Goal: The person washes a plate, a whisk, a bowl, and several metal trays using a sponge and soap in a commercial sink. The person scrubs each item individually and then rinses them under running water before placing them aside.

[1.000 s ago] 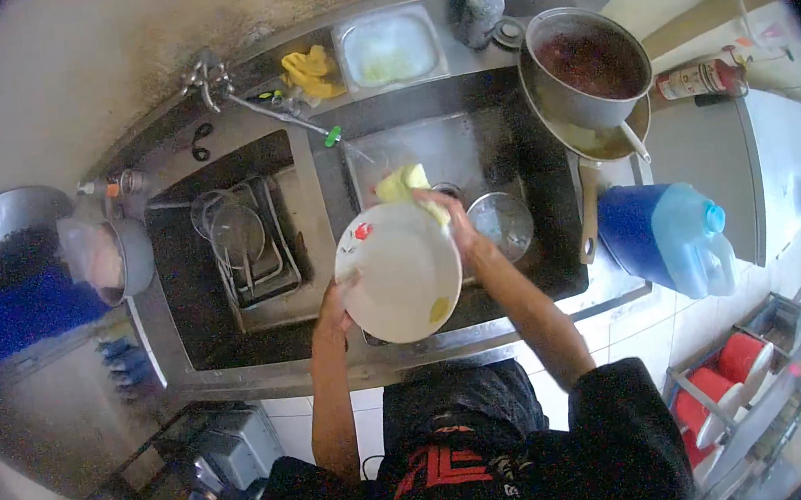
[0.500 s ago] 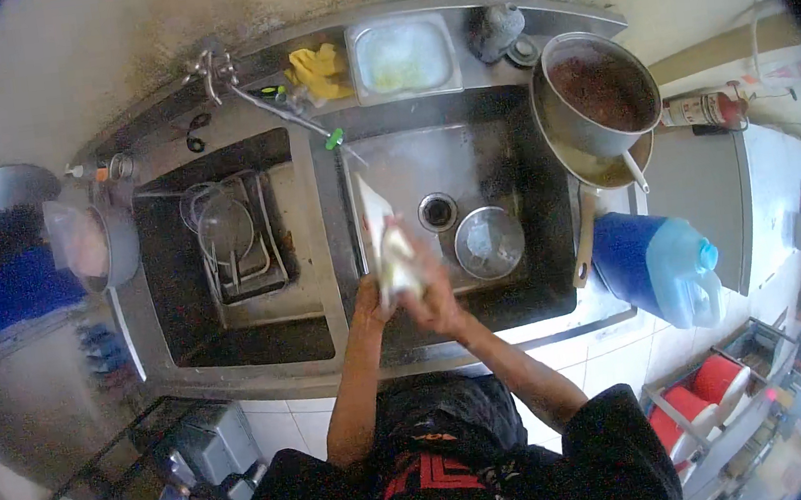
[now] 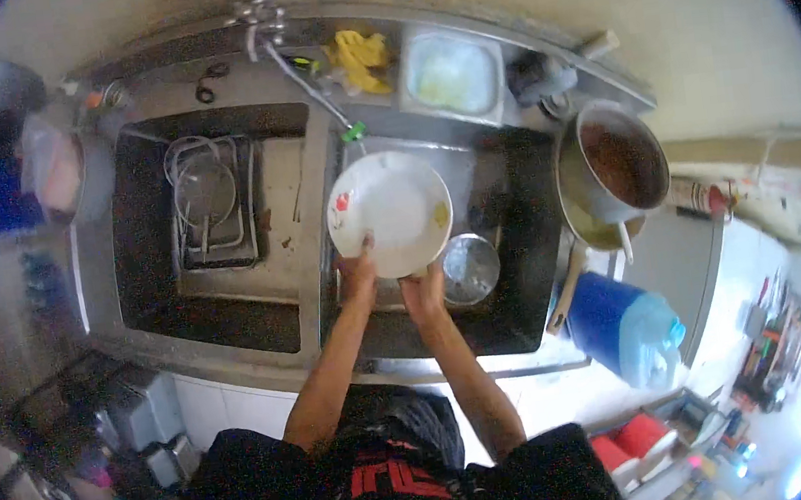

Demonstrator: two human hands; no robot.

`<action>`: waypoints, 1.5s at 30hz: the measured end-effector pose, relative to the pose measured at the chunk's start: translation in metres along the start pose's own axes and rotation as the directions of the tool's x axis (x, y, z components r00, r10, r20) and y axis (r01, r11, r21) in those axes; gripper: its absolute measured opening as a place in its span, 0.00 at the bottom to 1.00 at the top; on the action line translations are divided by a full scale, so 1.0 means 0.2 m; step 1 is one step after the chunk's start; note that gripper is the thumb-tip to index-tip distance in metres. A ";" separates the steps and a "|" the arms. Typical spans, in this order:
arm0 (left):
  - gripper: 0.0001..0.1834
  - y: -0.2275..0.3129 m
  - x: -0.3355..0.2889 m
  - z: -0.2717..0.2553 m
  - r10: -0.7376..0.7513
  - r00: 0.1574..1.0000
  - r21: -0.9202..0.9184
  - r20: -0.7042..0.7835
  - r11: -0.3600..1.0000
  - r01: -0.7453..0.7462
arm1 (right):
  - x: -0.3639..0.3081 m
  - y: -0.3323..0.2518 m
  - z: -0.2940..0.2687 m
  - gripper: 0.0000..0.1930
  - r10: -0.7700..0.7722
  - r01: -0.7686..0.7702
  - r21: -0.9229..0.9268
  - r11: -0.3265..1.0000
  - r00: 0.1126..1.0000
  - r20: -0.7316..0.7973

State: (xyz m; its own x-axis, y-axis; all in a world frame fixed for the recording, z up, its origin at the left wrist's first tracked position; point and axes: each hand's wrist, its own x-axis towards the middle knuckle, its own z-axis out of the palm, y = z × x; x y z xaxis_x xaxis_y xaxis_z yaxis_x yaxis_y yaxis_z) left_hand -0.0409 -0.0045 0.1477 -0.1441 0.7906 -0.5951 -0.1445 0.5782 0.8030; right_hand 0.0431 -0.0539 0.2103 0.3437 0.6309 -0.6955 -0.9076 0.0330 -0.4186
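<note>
White plate gripped at its near edge above the right basin

White and round, the plate (image 3: 391,213) is held over the left part of the right basin (image 3: 518,294), its inner face turned up toward the camera. A small red flower motif sits near its left rim, and a yellowish patch shows near the right one. The left hand (image 3: 357,273) has hold of the near-left edge — thumb laid on the plate's face, the other fingers hidden behind it. The right hand (image 3: 423,292) meets the near rim just beside it, its fingers running out of sight below; whether they pinch the rim or merely prop it, I cannot tell.

Just beyond the plate's far rim hangs the green-tipped tap spout (image 3: 310,86). A round, shiny bowl (image 3: 473,271) lies in the same basin, partly covered by the plate. Over the divider, in the left basin (image 3: 289,254), a round strainer (image 3: 204,192) rests on a rectangular metal frame (image 3: 247,254).

Along the back ledge are a yellow cloth (image 3: 360,60) and a metal tray (image 3: 444,113) with cloudy, pale contents. To the right, a pot (image 3: 596,188) of reddish-brown contents stands in a wider pan (image 3: 589,225) — and a blue plastic jug (image 3: 636,331) sits near that pan's handle.
</note>
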 end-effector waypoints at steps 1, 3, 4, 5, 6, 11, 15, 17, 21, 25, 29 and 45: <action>0.26 -0.06 0.03 0.00 0.075 0.994 0.143 -0.085 0.988 -0.062 | 0.04 0.05 -0.13 0.26 -0.001 0.003 -0.021 1.000 0.996 0.093; 0.24 -0.26 0.09 -0.07 0.122 0.969 0.233 -0.214 0.970 -0.070 | 0.00 0.10 -0.14 0.27 0.072 -0.072 0.004 0.997 0.997 0.026; 0.21 -0.29 0.08 -0.04 0.173 0.946 0.338 -0.274 0.938 -0.074 | 0.01 0.08 -0.18 0.28 0.092 -0.088 0.059 0.994 0.994 -0.060; 0.21 -0.32 0.04 0.00 0.150 0.938 0.313 -0.313 0.948 -0.047 | 0.05 0.08 -0.24 0.27 0.090 -0.090 -0.009 0.996 0.996 -0.012; 0.20 -0.25 -0.02 0.12 0.184 0.955 0.297 -0.231 0.948 -0.111 | 0.13 0.06 -0.42 0.27 0.077 -0.078 -0.036 0.996 0.997 -0.019; 0.21 -0.55 0.27 0.04 0.282 0.934 0.348 -0.221 0.917 -0.194 | 0.24 0.15 -0.74 0.20 0.086 0.001 -0.563 0.826 0.988 0.128; 0.21 -0.86 0.43 -0.06 0.094 0.987 0.395 -0.128 0.918 -0.036 | 0.28 0.18 -0.85 0.19 0.067 -0.081 -0.666 0.742 0.997 -0.046; 0.21 -0.87 0.45 -0.04 0.047 0.999 0.401 -0.026 0.915 -0.033 | 0.28 0.16 -0.87 0.20 -0.014 0.107 -0.845 0.523 0.993 0.117; 0.21 -0.92 0.39 -0.04 0.043 0.984 0.430 0.175 0.895 -0.116 | 0.18 0.18 -0.59 0.21 0.069 -0.059 -0.440 0.896 0.998 0.006; 0.18 -0.23 0.22 -0.21 -0.076 0.757 0.084 0.649 0.996 0.028 | 0.23 0.11 -0.53 0.30 -0.416 0.386 -0.842 0.377 0.883 0.218; 0.12 0.38 0.48 -0.79 0.566 0.792 0.306 0.228 0.731 -0.610 | 0.31 0.02 -0.74 0.31 -0.579 0.390 -0.920 0.042 0.760 0.295; 0.22 0.04 1.41 -2.13 0.089 0.991 0.902 -0.096 0.429 0.049 | 0.05 0.12 0.40 0.21 -0.411 0.512 -0.846 0.147 0.810 0.419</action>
State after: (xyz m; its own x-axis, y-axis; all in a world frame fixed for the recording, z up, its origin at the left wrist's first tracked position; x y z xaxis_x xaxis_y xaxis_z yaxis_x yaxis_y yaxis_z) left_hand -0.5003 0.1369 -0.0275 -0.2497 0.8157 -0.5218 0.8142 0.4685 0.3428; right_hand 0.0049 0.0156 0.2393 0.5503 0.8220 -0.1464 0.2470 -0.3277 -0.9119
